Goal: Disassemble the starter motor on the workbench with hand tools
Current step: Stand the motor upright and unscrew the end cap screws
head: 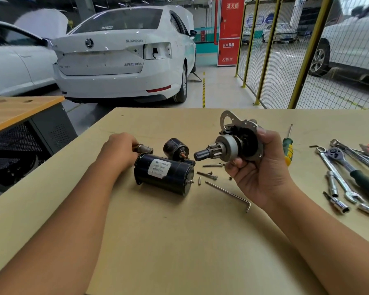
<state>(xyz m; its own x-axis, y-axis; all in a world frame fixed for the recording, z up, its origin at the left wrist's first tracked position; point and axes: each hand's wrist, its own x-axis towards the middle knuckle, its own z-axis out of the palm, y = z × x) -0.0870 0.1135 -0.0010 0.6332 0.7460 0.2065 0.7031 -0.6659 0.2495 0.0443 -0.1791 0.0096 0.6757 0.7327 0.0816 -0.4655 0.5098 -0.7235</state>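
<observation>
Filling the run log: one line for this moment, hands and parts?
left hand: holds small metal part on bench | right hand: holds drive-end housing aloft | motor body: lying on bench | bolts: loose

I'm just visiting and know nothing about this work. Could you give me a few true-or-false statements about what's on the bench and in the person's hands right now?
1. The right hand holds the drive-end housing with its pinion gear above the bench. True.
2. The black motor body is lifted in the left hand. False: it lies on the workbench; the left hand grips a small metal part beside it.
3. A bent hex key lies on the bench. True.
4. The green-handled screwdriver is in use. False: it lies untouched right of the right hand.
</observation>
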